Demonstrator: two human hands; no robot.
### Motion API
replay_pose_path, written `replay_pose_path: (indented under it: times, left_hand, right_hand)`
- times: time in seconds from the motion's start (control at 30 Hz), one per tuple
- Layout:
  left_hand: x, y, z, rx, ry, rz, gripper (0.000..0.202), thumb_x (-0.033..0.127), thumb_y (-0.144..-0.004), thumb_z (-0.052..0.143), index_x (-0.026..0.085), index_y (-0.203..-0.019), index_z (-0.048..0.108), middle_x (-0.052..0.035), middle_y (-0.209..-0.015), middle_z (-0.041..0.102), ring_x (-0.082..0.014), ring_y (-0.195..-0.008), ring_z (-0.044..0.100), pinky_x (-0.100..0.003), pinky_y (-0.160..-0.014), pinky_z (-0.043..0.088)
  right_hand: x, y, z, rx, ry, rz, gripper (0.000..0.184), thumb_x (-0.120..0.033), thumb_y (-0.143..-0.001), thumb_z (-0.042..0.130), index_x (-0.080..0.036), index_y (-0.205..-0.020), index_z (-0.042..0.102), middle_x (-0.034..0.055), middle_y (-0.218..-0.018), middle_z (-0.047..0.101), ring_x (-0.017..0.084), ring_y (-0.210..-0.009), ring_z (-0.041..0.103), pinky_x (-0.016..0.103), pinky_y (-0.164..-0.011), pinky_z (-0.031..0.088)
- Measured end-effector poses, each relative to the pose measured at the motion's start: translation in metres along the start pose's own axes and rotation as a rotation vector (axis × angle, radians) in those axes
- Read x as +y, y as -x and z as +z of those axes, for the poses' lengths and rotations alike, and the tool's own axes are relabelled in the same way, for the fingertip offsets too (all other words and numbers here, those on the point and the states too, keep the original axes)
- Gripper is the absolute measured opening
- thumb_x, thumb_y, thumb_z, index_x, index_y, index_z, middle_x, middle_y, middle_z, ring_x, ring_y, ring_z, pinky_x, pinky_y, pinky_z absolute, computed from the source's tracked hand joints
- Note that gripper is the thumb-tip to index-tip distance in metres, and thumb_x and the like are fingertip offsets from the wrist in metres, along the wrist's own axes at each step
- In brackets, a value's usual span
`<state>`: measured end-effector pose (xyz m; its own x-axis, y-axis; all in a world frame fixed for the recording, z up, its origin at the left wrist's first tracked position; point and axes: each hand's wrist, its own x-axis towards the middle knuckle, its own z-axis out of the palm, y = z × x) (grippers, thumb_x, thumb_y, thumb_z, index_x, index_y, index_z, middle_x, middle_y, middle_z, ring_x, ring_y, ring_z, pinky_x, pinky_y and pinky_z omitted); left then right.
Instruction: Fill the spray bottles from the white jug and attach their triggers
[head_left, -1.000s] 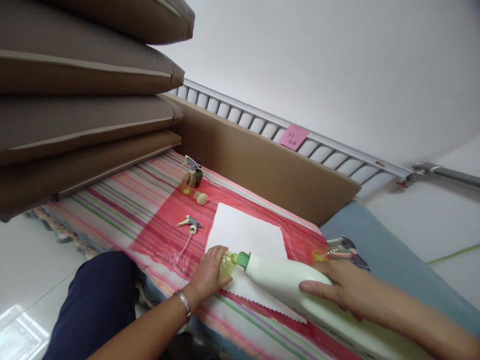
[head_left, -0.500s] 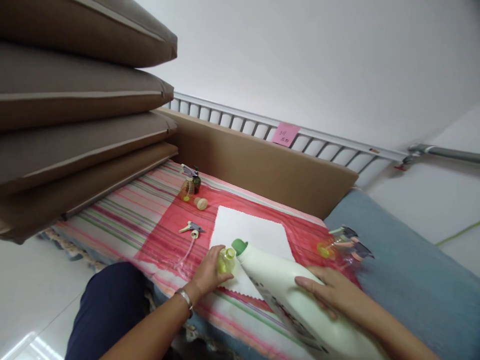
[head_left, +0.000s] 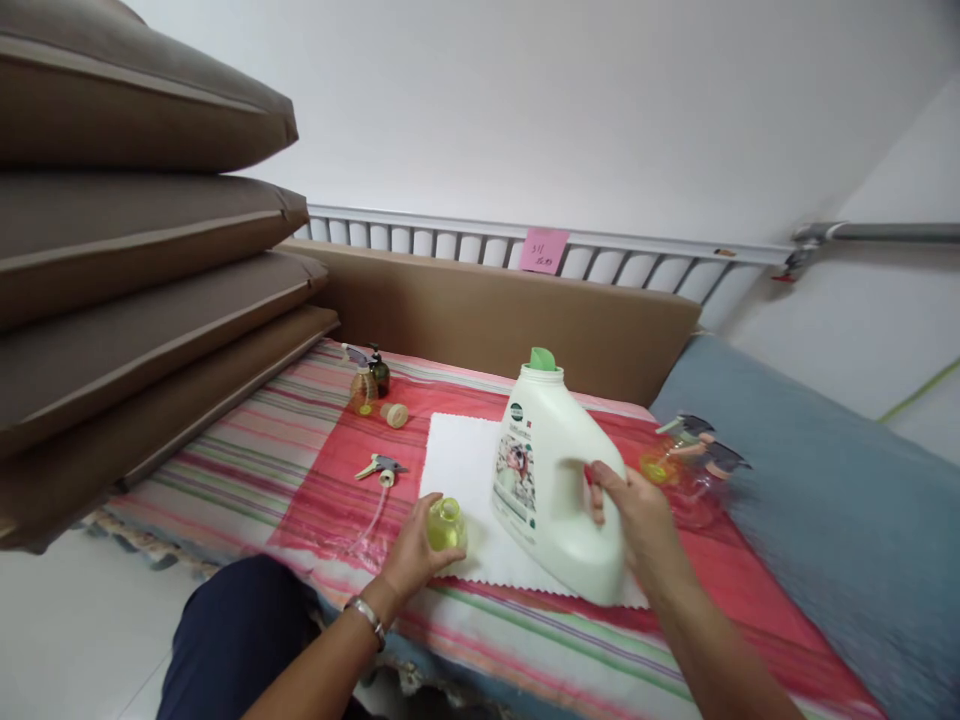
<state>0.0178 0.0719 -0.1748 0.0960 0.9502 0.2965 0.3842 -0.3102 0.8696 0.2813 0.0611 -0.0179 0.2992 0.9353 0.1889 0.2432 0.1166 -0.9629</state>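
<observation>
My left hand (head_left: 414, 553) is closed round a small yellow-green bottle (head_left: 444, 524) with an open neck, standing at the near left edge of a white cloth (head_left: 465, 460). My right hand (head_left: 630, 515) grips the handle of a large white detergent jug (head_left: 551, 470) with a green cap, standing upright on the cloth. A loose spray head (head_left: 381, 466) with its tube lies to the left on the red striped cover (head_left: 330, 490).
Two small spray bottles (head_left: 367, 380) and a cork-like cap (head_left: 395, 414) stand at the back left. More spray bottles (head_left: 690, 455) lie to the right, beside a blue mattress (head_left: 832, 520). Brown cushions (head_left: 142, 270) are stacked at left; a cardboard panel (head_left: 480, 310) stands behind.
The white jug was tipped with its spout at the small bottle's neck; my right hand has swung it up and set it upright on the cloth. The left hand stays on the small bottle.
</observation>
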Motion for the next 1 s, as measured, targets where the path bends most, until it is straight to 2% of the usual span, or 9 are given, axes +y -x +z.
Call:
replay_pose_path:
  times: [0.23,0.37,0.43,0.53,0.73,0.8,0.87,0.93,1.0]
  left_hand:
    - [0.005,0.002,-0.002,0.004,0.041,-0.062,0.073,0.023,-0.057,0.077,0.018,-0.121,0.041,-0.0092,-0.121,0.054,-0.0257,-0.117,0.05,-0.044,-0.105,0.035]
    - [0.003,0.001,-0.002,-0.023,0.048,-0.088,0.075,0.024,-0.057,0.078,0.019,-0.121,0.04,-0.0096,-0.122,0.053,-0.0261,-0.118,0.048,-0.045,-0.105,0.034]
    - [0.001,0.0,-0.002,-0.026,0.048,-0.103,0.077,0.024,-0.057,0.078,0.019,-0.122,0.039,-0.0098,-0.124,0.051,-0.0261,-0.119,0.047,-0.046,-0.106,0.034]
    - [0.001,0.0,0.001,-0.019,0.047,-0.124,0.084,0.024,-0.055,0.08,0.019,-0.126,0.035,-0.0114,-0.128,0.048,-0.0274,-0.122,0.044,-0.048,-0.107,0.031]
    - [0.007,0.006,0.005,0.055,0.046,-0.154,0.08,0.023,-0.05,0.082,0.021,-0.119,0.042,-0.0096,-0.122,0.053,-0.0295,-0.118,0.048,-0.05,-0.105,0.035]
    - [0.012,0.009,-0.005,0.095,0.082,-0.146,0.083,0.021,-0.048,0.083,0.021,-0.119,0.042,-0.0095,-0.123,0.053,-0.0296,-0.118,0.048,-0.05,-0.106,0.035]
    - [0.017,0.013,-0.023,0.143,0.142,-0.129,0.084,0.02,-0.048,0.083,0.022,-0.121,0.041,-0.0095,-0.124,0.052,-0.0289,-0.119,0.048,-0.048,-0.106,0.034]
    - [0.019,0.016,-0.049,0.198,0.207,-0.129,0.082,0.02,-0.05,0.082,0.021,-0.121,0.041,-0.0092,-0.123,0.053,-0.0282,-0.118,0.049,-0.046,-0.105,0.036]
    - [0.019,0.02,-0.079,0.266,0.247,-0.151,0.076,0.021,-0.053,0.079,0.021,-0.119,0.042,-0.0082,-0.12,0.056,-0.0275,-0.114,0.053,-0.044,-0.101,0.041]
  right_hand:
    - [0.047,-0.047,0.066,0.245,-0.075,-0.048,0.037,-0.054,-0.071,0.06,-0.021,-0.062,0.047,-0.0061,-0.046,0.049,0.012,-0.044,0.045,0.026,-0.05,0.039]
    - [0.071,-0.066,0.091,0.321,-0.071,-0.028,0.036,-0.055,-0.073,0.057,-0.021,-0.065,0.046,-0.0057,-0.048,0.049,0.014,-0.047,0.047,0.027,-0.054,0.04]
    - [0.08,-0.067,0.097,0.301,-0.044,-0.019,0.035,-0.055,-0.073,0.056,-0.021,-0.066,0.048,-0.0051,-0.049,0.051,0.014,-0.049,0.048,0.027,-0.056,0.04]
    - [0.086,-0.061,0.097,0.203,0.012,-0.015,0.037,-0.057,-0.072,0.054,-0.021,-0.065,0.05,-0.0035,-0.052,0.054,0.015,-0.052,0.051,0.028,-0.058,0.042]
    - [0.077,-0.057,0.083,0.046,0.158,0.017,0.041,-0.059,-0.071,0.053,-0.019,-0.063,0.058,0.0008,-0.06,0.062,0.019,-0.059,0.056,0.03,-0.061,0.043]
    - [0.069,-0.053,0.074,0.04,0.198,0.018,0.041,-0.059,-0.068,0.057,-0.018,-0.07,0.061,0.0029,-0.068,0.065,0.023,-0.068,0.059,0.032,-0.065,0.044]
    - [0.061,-0.044,0.064,0.112,0.221,-0.006,0.044,-0.058,-0.07,0.056,-0.018,-0.088,0.061,0.0065,-0.086,0.066,0.026,-0.083,0.059,0.035,-0.075,0.044]
    - [0.053,-0.03,0.061,0.224,0.227,-0.043,0.049,-0.057,-0.077,0.048,-0.018,-0.106,0.053,0.0106,-0.106,0.061,0.026,-0.098,0.055,0.037,-0.084,0.042]
    - [0.048,-0.016,0.07,0.194,0.256,-0.026,0.05,-0.055,-0.082,0.039,-0.017,-0.112,0.048,0.0122,-0.113,0.058,0.024,-0.101,0.055,0.036,-0.085,0.042]
